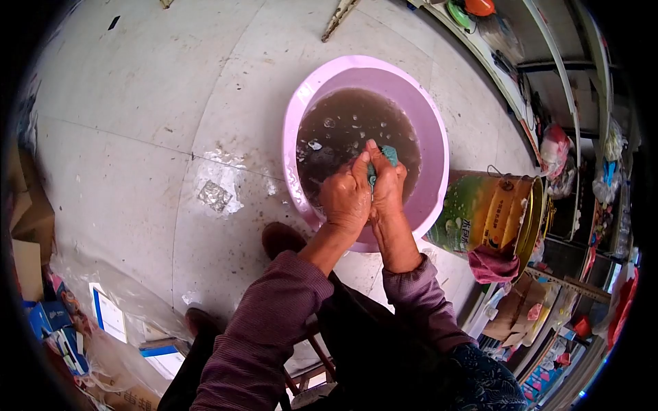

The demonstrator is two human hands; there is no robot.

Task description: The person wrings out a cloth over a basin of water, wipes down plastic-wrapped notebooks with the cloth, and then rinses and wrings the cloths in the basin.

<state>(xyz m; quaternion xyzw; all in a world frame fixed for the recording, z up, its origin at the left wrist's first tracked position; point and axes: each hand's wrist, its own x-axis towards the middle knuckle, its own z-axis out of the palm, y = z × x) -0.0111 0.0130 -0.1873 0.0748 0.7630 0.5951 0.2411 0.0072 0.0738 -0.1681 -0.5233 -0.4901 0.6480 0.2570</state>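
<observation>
A pink plastic basin (297, 116) stands on the floor, with murky brown water (356, 113) and some bubbles in it. Over the water, my left hand (345, 196) and my right hand (388, 179) are pressed together, fingers closed around a wet green cloth (389, 155). Only a bunched end of the cloth shows beyond my thumbs; the rest is hidden inside my grip.
Right of the basin is a large printed metal bucket (486, 212) with a dark pink cloth (493, 265) over its rim. Crowded shelves (500, 75) line the right side. Boxes (51, 318) and clear plastic sheeting (123, 274) lie at left. The pale floor (137, 89) has wet patches.
</observation>
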